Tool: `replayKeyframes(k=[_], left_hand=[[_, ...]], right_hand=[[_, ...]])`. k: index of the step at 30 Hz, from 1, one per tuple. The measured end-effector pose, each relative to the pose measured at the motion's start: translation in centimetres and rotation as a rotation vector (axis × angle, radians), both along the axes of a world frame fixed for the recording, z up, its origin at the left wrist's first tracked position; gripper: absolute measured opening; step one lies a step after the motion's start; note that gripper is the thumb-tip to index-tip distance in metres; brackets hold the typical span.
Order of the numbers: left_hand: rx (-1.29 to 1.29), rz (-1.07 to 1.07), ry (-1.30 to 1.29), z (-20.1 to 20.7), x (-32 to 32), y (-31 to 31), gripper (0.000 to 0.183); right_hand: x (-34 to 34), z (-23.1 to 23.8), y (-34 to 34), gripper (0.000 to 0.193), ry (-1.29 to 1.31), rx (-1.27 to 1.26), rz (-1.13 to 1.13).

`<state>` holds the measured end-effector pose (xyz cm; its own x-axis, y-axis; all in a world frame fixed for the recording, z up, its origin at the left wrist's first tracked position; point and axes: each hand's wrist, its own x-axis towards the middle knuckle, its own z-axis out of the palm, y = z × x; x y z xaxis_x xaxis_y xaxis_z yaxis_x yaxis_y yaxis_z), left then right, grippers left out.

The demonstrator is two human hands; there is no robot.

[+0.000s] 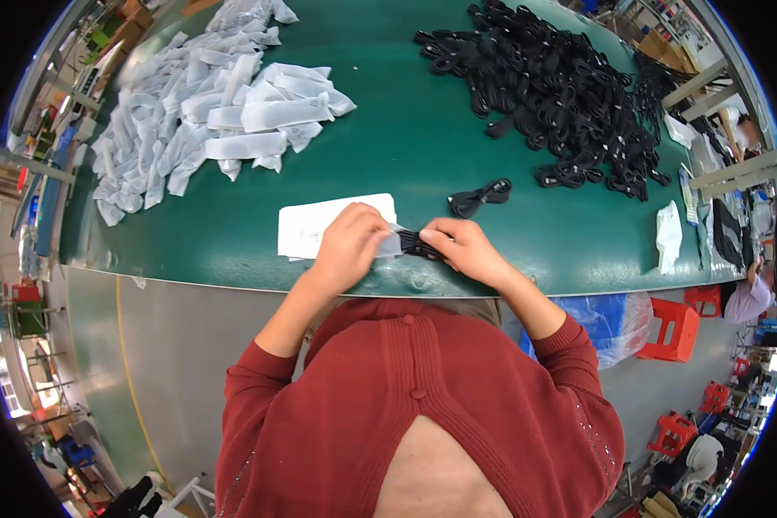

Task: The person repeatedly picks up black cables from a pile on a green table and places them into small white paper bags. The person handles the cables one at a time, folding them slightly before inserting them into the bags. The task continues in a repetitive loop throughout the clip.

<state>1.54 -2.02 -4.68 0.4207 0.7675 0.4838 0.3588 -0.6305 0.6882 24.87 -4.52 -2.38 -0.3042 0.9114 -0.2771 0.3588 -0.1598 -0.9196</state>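
My left hand [351, 244] pinches the edge of a small translucent plastic bag [390, 245]. In my right hand [463, 248] is a bundled black cable [416, 244], its left end at the bag's mouth; how far it reaches inside I cannot tell. Under and beside my left hand lies a stack of flat white bags [300, 226]. Just beyond my right hand a single coiled black cable [479, 198] rests on the green table [388, 164].
A big heap of bagged bundles [224, 104] covers the table's far left. Loose black cable bundles [561, 95] are piled at the far right. Near the right edge lies a white piece of packaging [668, 237]. A red stool [670, 330] stands on the floor beside a blue plastic-wrapped bundle [600, 324].
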Motion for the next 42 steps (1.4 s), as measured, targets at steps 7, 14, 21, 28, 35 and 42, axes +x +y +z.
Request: replayKeyframes(k=[7, 14, 21, 28, 35, 42], left_hand=[[-0.017, 0.055, -0.008, 1.6, 0.1, 0.7, 0.010], [-0.079, -0.013, -0.030, 2.3, 0.8, 0.9, 0.009], [-0.756, -0.139, -0.749, 3.7, -2.6, 4.8, 0.016], [-0.465, 0.045, -1.048, 5.3, -8.5, 12.6, 0.021], [0.015, 0.193, -0.035, 4.7, -4.1, 5.4, 0.026], [0.093, -0.048, 0.276, -1.2, -1.0, 0.8, 0.025]], right_hand=[[-1.3, -0.1, -0.3, 0.022, -0.083, 0.620, 0.089], [-3.5, -1.5, 0.7, 0.043, 0.083, 0.407, -0.351], [-2.3, 0.7, 2.8, 0.042, 0.331, 0.699, -0.242], [4.2, 0.7, 3.8, 0.031, -0.617, 0.944, -0.106], [7.2, -2.1, 2.4, 0.033, -0.712, 0.878, -0.062], [8.1, -0.9, 1.3, 0.038, -0.685, 0.842, -0.004]])
